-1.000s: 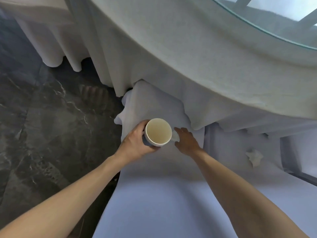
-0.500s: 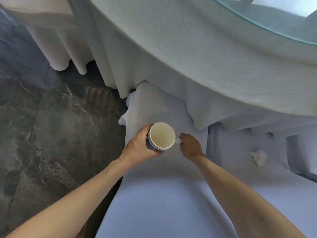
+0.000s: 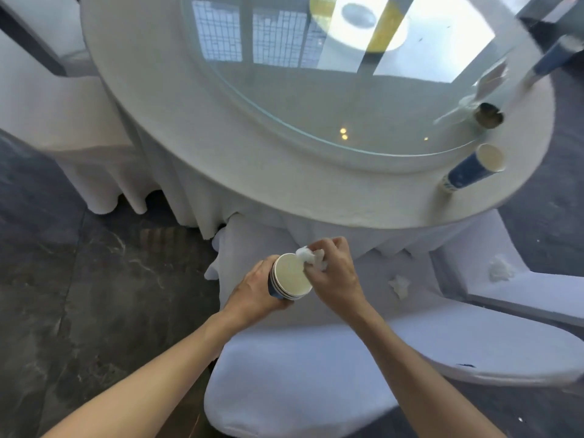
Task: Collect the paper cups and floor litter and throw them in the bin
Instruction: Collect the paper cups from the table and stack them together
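Left hand wrapped round nested cups, mouth tilted up toward right hand, likely to serve as a catch-all. Right fingers pinched on tissue wad at the rim, apparently for stuffing in. More wads on chairs; cup standing on surface. Bin not in view.

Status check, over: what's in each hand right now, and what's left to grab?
Left hand grips stacked cups. Right hand pinches tissue wad at stack's rim. Blue cup on table, crumpled tissues on chairs remain. Nothing blocking.
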A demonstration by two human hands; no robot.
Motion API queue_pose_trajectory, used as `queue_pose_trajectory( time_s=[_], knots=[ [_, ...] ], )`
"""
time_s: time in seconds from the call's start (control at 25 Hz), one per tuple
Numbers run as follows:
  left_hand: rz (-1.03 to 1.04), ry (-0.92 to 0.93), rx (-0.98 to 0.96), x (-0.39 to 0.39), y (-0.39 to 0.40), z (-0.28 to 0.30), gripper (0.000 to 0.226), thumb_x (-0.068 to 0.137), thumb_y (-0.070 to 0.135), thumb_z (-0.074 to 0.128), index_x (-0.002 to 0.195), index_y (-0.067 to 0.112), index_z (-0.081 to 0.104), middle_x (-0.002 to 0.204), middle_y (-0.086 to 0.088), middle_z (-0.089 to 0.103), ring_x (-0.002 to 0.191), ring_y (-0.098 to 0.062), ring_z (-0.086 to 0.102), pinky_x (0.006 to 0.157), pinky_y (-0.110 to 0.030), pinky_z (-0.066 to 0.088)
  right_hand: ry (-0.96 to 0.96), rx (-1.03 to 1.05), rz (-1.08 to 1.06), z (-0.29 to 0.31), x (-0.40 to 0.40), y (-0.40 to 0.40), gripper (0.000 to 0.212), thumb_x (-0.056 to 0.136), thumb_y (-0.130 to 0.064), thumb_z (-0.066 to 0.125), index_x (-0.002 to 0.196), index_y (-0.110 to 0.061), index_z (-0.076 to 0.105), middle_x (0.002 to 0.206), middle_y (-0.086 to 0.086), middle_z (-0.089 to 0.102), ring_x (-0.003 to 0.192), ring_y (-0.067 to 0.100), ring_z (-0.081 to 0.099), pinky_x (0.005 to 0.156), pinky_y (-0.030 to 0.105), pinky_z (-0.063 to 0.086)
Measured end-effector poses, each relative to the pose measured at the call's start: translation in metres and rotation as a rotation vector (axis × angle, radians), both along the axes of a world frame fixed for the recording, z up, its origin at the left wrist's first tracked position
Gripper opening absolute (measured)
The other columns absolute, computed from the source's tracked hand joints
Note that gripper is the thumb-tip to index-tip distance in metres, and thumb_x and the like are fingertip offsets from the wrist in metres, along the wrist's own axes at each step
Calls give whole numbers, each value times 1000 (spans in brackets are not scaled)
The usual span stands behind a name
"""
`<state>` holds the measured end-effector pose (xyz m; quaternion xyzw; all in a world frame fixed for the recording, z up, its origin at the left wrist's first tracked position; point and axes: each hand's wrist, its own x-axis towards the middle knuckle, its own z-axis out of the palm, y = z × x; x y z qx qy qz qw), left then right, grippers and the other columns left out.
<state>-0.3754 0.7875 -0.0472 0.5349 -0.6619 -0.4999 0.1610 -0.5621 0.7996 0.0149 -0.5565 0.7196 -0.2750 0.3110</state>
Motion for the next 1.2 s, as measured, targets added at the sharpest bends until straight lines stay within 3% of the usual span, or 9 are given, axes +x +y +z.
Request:
queue_pose_trajectory(
  time_s=[0.2, 0.32, 0.4, 0.52, 0.68, 0.84, 1.08, 1.2],
  knots=[
    [-32, 31, -119, -37, 17, 60, 80, 68, 38, 91, 137, 41, 51, 127, 16, 61, 116, -10, 61, 95, -35, 53, 196, 51, 187, 41, -27, 41, 19, 94, -18, 63, 105, -4, 67, 113, 8, 56, 101, 28, 58, 84, 32, 48],
    [-18, 17, -168, -69, 49, 75, 79, 68, 39, 91, 136, 40, 52, 126, 17, 61, 112, -8, 63, 90, -29, 53, 162, 106, 283, 62, -58, 73, 26, 96, -25, 55, 117, -17, 67, 118, 7, 66, 109, 27, 58, 91, 41, 51],
    [-2, 22, -176, -93, 78, 80, 77, 66, 42, 91, 131, 46, 51, 121, 21, 62, 106, -2, 64, 84, -23, 52, 199, 123, 393, 71, -86, 98, 28, 98, -28, 48, 108, -15, 71, 119, 5, 70, 108, 28, 61, 93, 45, 51],
    [12, 33, -202, -130, 115, 88, 77, 65, 47, 90, 129, 50, 49, 118, 24, 64, 103, 9, 63, 78, -10, 49, 278, 165, 546, 83, -125, 132, 46, 100, -38, 29, 79, -16, 64, 104, -3, 68, 104, 21, 58, 99, 43, 41],
    [-20, 29, -203, -180, 151, 100, 77, 70, 37, 93, 136, 41, 53, 124, 22, 64, 107, 3, 65, 84, -17, 51, 283, 256, 612, 89, -172, 171, 41, 103, -32, 22, 80, -14, 50, 82, 1, 59, 90, 26, 54, 99, 48, 37],
    [-35, 37, -192, -211, 160, 107, 78, 71, 36, 94, 137, 40, 54, 125, 22, 65, 108, 8, 64, 81, -6, 47, 227, 147, 566, 88, -202, 183, 38, 107, -28, 24, 83, -9, 46, 82, 4, 57, 87, 22, 49, 95, 47, 42],
    [3, 77, -154, -252, 122, 98, 77, 69, 30, 96, 135, 37, 57, 121, 16, 70, 106, 0, 69, 89, -28, 56, 212, 108, 483, 90, -248, 155, 45, 106, -38, 37, 76, -11, 58, 80, 1, 61, 84, 22, 54, 87, 46, 46],
    [5, 41, -157, -278, 100, 89, 80, 67, 25, 96, 138, 26, 57, 127, 6, 67, 117, -16, 65, 98, -38, 54, 175, 124, 337, 94, -287, 136, 30, 100, -38, 55, 103, -17, 78, 106, -2, 75, 101, 17, 64, 91, 36, 50]
  ],
)
